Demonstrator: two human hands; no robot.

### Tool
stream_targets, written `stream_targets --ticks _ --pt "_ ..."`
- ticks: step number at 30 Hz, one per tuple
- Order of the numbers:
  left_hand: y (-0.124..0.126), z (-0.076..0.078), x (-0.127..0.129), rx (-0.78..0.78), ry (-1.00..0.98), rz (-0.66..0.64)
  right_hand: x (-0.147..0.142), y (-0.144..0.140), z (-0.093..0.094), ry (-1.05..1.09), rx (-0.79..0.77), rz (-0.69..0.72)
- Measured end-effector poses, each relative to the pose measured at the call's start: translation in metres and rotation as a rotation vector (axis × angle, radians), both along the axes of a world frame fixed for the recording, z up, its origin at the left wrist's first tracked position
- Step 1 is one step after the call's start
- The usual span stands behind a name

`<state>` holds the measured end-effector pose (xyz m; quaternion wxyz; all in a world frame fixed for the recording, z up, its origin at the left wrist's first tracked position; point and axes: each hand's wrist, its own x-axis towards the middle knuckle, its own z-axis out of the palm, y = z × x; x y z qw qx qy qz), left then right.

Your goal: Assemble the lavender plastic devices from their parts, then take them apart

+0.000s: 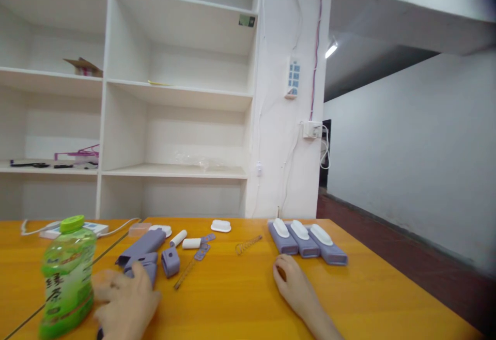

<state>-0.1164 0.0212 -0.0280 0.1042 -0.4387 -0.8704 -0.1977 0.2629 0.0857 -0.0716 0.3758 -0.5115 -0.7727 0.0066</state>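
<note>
My left hand [129,301], a little blurred, reaches with its fingers spread over purple plastic parts, its fingertips at a purple piece [149,266]. A long purple housing [143,246] lies just beyond. Right of them sits a small purple block with a hole [170,261]. My right hand [289,277] rests on the table with curled fingers; nothing shows in it. Just past it lie three purple cases with white oval tops [308,242]. Between the hands are a spring [248,245], another spring [185,274], white cylinders [191,243] and flat purple plates [202,251].
A green-capped bottle [70,278] stands close to my left hand. Behind it lies a white power strip [87,229] with cords. A white oval piece [220,226] lies near the back edge of the orange table [232,298]. White shelves [176,172] rise behind.
</note>
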Motion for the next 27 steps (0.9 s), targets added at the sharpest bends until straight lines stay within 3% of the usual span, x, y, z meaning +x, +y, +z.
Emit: stream_targets --ticks 4,6,8,11,14,17,22,27 --pt "-0.009 0.026 0.024 0.088 0.228 -0.044 0.002 -0.009 0.0 0.012 -0.001 -0.004" --pt "-0.009 0.032 0.04 0.19 0.169 -0.254 0.001 -0.013 0.001 0.018 0.001 0.005" --pt "-0.007 0.026 0.059 0.261 0.005 -0.575 -0.004 -0.019 0.005 0.002 0.018 0.016" --pt "-0.008 0.007 0.091 0.164 -0.188 -0.919 -0.017 -0.035 0.017 -0.102 0.049 0.1" --pt "-0.015 -0.005 0.118 0.127 -0.18 -1.044 -0.032 -0.051 0.031 -0.254 0.006 0.277" --pt "-0.023 -0.004 0.13 0.153 -0.207 -1.135 -0.041 -0.06 0.034 -0.33 -0.113 0.403" --pt "-0.024 -0.006 0.13 0.206 -0.329 -1.216 -0.046 -0.058 0.021 -0.236 -0.295 0.36" --pt "-0.021 -0.019 0.137 0.332 -0.498 -1.237 -0.056 -0.069 0.031 -0.106 -0.279 0.299"
